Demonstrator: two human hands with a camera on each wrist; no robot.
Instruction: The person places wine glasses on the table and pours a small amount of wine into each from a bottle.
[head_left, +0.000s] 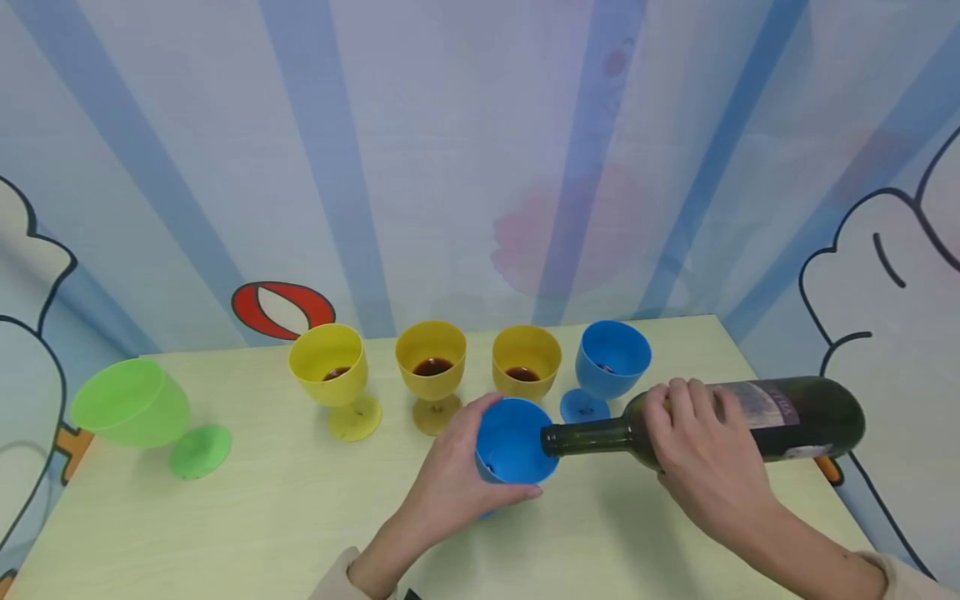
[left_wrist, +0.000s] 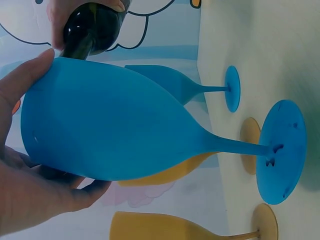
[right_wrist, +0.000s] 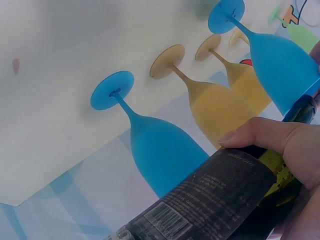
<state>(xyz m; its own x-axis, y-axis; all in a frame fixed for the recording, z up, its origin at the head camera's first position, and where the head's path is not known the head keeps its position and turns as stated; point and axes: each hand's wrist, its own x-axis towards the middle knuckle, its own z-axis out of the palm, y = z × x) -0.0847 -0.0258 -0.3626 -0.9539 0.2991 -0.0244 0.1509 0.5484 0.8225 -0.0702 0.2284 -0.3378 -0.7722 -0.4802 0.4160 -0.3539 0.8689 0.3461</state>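
Note:
My left hand [head_left: 450, 479] holds a blue wine goblet [head_left: 517, 446] by its bowl, thumb on the near side and fingers on the far side. A small dark spot shows low inside the bowl. In the left wrist view, the goblet's stem and round foot [left_wrist: 282, 150] show below the hand. My right hand [head_left: 708, 458] grips a dark green wine bottle [head_left: 817, 417] around its body and shoulder. The bottle lies nearly level in the head view, its mouth at the goblet's right rim. Its dark label with a barcode [right_wrist: 167, 220] faces the right wrist camera.
Three yellow goblets [head_left: 356, 417] with dark liquid stand along the back of the pale table [head_left: 262, 533]. Another blue goblet [head_left: 611, 358] stands at their right, behind the bottle. A light green goblet [head_left: 131, 404] is at the far left. A striped, printed backdrop [head_left: 450, 167] rises behind.

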